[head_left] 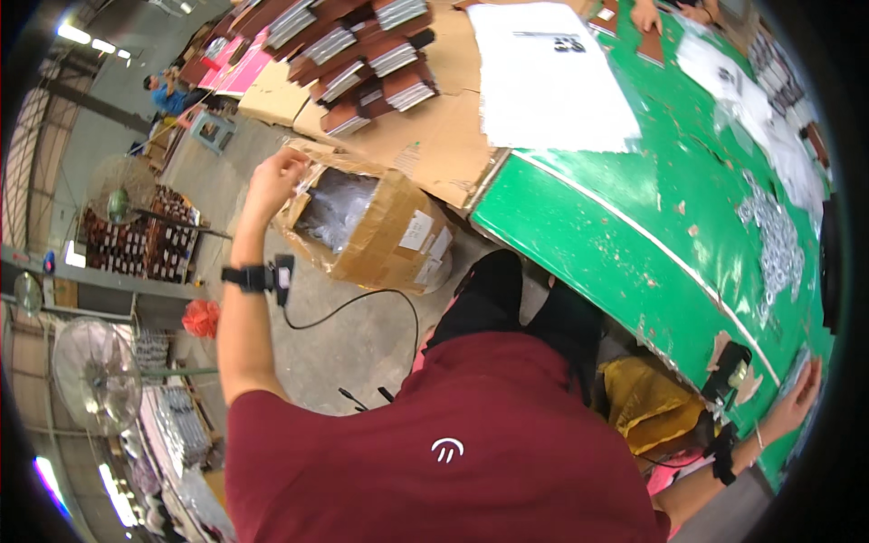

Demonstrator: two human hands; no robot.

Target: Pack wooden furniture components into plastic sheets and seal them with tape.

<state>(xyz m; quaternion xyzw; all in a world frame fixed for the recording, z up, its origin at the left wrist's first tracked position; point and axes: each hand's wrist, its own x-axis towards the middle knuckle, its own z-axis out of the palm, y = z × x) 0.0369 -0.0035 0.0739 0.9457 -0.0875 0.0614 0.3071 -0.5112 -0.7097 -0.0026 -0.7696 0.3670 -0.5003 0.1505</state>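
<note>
My left hand [279, 178] is at the rim of an open cardboard box [385, 249], its bent fingers closed on the upper left flap. Inside the box lies a grey, shiny heap that looks like clear plastic bags [337, 208]. Far to the right, my right hand [798, 398] is over the green table's edge, with its fingers stretched out beside a bluish plastic piece [797, 369]. Whether it touches that plastic is hard to tell near the dark rim. A small black object [727, 373] lies on the table close to this hand.
The green table [579, 213] carries a white sheet [552, 81], a pile of small metal parts [774, 240] and plastic bags [751, 109]. Stacked brown-and-silver pieces [362, 63] stand on cardboard. Another person's hand [646, 16] works at the far side. A yellow sack [647, 403] sits under the table.
</note>
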